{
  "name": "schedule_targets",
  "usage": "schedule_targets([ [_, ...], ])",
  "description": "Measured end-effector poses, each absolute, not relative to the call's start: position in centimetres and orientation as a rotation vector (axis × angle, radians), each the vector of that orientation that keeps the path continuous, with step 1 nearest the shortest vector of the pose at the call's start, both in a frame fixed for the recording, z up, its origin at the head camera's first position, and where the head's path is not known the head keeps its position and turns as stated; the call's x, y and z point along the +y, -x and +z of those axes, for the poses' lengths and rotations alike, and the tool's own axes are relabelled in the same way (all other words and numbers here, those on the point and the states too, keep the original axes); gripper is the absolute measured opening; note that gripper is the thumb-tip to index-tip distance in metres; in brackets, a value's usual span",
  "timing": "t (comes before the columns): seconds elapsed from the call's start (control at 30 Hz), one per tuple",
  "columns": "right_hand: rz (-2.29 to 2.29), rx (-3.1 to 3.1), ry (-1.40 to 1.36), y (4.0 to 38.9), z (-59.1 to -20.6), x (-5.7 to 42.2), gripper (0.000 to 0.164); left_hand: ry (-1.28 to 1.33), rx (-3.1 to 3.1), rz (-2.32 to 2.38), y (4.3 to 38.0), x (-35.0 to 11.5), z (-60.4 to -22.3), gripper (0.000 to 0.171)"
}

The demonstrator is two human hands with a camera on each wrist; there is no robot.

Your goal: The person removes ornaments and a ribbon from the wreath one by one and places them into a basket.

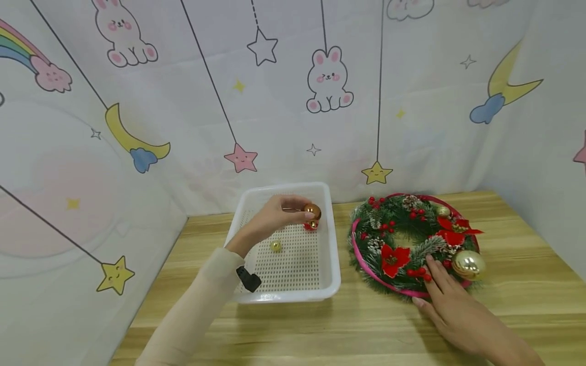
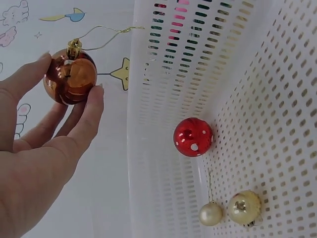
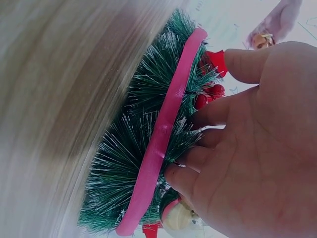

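Observation:
My left hand (image 1: 276, 213) pinches a shiny copper-brown bauble (image 2: 72, 77) between thumb and fingers, above the far right part of the white plastic basket (image 1: 293, 297). A thin gold loop trails from the bauble's cap. Inside the basket lie a red bauble with white dots (image 2: 193, 137), a small pearly bauble (image 2: 211, 214) and a small gold bauble (image 2: 244, 207). My right hand (image 1: 467, 315) rests with extended fingers on the near right edge of a green Christmas wreath (image 1: 386, 211); some fingertips are hidden in the greenery. A pink ring (image 1: 361, 260) runs around the wreath.
The wreath carries a large gold bauble (image 1: 469, 265), a small gold bauble (image 1: 442, 211), red flowers (image 1: 394, 260), berries and pinecones. Basket and wreath stand side by side on a wooden table (image 1: 366, 330). Behind hangs a patterned white cloth (image 1: 284, 127).

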State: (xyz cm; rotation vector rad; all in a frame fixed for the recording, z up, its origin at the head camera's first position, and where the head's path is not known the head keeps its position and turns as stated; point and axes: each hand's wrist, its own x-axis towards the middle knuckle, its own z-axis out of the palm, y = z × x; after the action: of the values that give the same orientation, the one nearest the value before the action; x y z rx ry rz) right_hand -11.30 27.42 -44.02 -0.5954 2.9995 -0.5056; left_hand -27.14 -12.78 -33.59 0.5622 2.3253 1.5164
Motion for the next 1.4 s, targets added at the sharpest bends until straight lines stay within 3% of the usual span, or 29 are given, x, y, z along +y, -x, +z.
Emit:
schedule_targets([
  [0.8, -0.495, 2.993, 0.609, 11.0, -44.2, 27.5, 0.073, -0.417, 2.384, 1.318, 29.4, -17.4, -37.1, 0.034],
  [1.4, -0.482, 3.012, 0.62, 11.1, -44.1, 27.6, 0.072, -0.398, 2.48, 1.03, 31.3, -16.4, -38.4, 0.031],
])
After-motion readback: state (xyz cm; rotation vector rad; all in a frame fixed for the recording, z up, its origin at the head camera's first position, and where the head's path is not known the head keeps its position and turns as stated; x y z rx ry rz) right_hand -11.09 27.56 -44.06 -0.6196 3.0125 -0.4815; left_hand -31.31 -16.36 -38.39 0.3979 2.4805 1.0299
